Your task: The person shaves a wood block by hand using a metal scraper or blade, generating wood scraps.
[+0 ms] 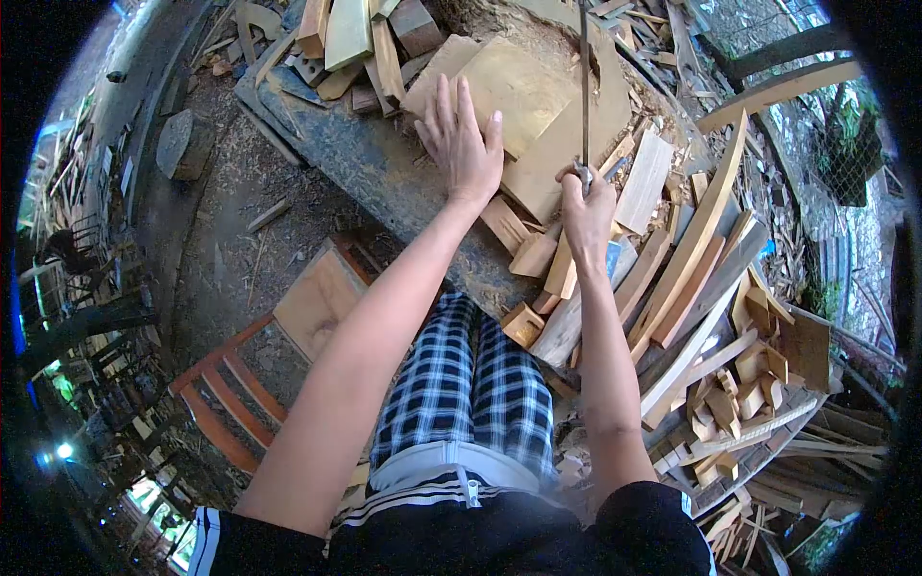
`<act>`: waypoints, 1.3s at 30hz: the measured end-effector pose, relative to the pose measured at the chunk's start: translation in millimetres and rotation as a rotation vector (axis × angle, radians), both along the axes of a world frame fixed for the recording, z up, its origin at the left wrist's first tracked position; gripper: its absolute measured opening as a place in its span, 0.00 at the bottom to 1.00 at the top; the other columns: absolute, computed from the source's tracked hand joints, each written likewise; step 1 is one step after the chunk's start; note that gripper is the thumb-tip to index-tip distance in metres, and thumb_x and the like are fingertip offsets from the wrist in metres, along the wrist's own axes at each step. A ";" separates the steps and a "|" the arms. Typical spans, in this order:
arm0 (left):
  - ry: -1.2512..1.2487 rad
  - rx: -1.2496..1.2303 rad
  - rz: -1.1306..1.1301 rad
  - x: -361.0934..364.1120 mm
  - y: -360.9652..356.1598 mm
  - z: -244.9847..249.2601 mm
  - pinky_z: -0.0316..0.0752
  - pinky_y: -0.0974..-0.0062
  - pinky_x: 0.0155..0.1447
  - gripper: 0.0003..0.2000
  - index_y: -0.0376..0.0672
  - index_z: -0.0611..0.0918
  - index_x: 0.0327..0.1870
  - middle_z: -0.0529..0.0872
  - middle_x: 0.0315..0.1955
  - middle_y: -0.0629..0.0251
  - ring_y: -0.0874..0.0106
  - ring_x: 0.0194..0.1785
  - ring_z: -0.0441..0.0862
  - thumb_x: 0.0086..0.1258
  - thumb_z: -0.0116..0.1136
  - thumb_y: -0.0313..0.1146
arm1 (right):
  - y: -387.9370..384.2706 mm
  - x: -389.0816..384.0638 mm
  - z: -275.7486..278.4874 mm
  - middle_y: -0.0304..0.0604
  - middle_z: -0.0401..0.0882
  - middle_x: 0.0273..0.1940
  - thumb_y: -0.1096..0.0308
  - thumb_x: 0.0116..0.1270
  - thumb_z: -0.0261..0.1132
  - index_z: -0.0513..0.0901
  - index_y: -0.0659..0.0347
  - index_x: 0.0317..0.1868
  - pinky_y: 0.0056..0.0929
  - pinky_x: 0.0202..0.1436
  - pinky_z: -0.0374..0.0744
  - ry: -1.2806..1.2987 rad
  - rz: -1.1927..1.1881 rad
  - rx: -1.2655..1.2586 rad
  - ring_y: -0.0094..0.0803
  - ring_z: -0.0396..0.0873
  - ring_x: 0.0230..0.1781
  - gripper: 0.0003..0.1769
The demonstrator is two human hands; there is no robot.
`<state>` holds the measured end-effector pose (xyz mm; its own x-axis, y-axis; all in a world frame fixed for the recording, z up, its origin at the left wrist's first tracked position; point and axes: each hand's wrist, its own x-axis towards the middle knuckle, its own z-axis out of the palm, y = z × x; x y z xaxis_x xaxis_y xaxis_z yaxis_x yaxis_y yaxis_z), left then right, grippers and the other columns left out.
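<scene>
My left hand [459, 149] lies with its fingers spread on a flat, pale wooden board [523, 82]. Under that board is a second, larger panel [552, 158], partly covered. To the right, the fingers of my right hand [588, 206] are wrapped round the near end of a long, thin, dark metal tool [585, 86]. It points away from me over the right side of the panels. The tool appears edge-on, so I cannot make out its exact kind. My right hand hides its grip.
Several wood offcuts [384, 48] are heaped at the workbench's [365, 158] back left. Long curved wood pieces [696, 254] lie to the right, beside a pile of small blocks [740, 394]. A wooden chair [230, 384] stands left of my legs. Wood scraps litter the ground.
</scene>
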<state>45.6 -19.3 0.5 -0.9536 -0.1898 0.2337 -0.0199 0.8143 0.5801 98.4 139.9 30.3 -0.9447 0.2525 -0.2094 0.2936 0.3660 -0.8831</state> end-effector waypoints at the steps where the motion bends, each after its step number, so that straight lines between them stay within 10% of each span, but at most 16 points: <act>1: 0.000 0.000 0.003 -1.0 -0.9 -0.8 0.39 0.37 0.77 0.34 0.44 0.56 0.78 0.48 0.79 0.54 0.49 0.79 0.47 0.74 0.53 0.46 | -3.4 0.3 -0.6 0.40 0.73 0.20 0.60 0.71 0.61 0.80 0.68 0.30 0.28 0.28 0.70 0.042 -0.043 0.007 0.22 0.68 0.23 0.18; 10: -0.075 -0.098 -0.048 -0.1 -5.1 2.0 0.36 0.34 0.75 0.55 0.33 0.50 0.77 0.43 0.78 0.44 0.49 0.81 0.39 0.61 0.63 0.63 | -15.8 10.2 18.0 0.55 0.83 0.38 0.55 0.78 0.53 0.65 0.47 0.74 0.50 0.36 0.79 0.056 0.237 0.538 0.56 0.82 0.33 0.27; 13: -0.341 -0.136 -0.129 0.8 -13.8 24.4 0.33 0.31 0.75 0.72 0.32 0.42 0.78 0.39 0.79 0.43 0.50 0.82 0.34 0.39 0.75 0.68 | -14.9 16.7 20.5 0.51 0.80 0.35 0.62 0.75 0.55 0.66 0.34 0.74 0.46 0.30 0.80 0.107 0.343 0.700 0.51 0.83 0.29 0.28; 39: -0.514 -0.099 -0.082 -8.8 -12.5 40.2 0.38 0.38 0.78 0.71 0.32 0.40 0.78 0.41 0.78 0.46 0.56 0.82 0.40 0.42 0.77 0.62 | -15.1 -23.4 0.4 0.55 0.82 0.26 0.69 0.70 0.53 0.68 0.31 0.72 0.49 0.25 0.81 0.114 0.375 0.819 0.50 0.84 0.24 0.31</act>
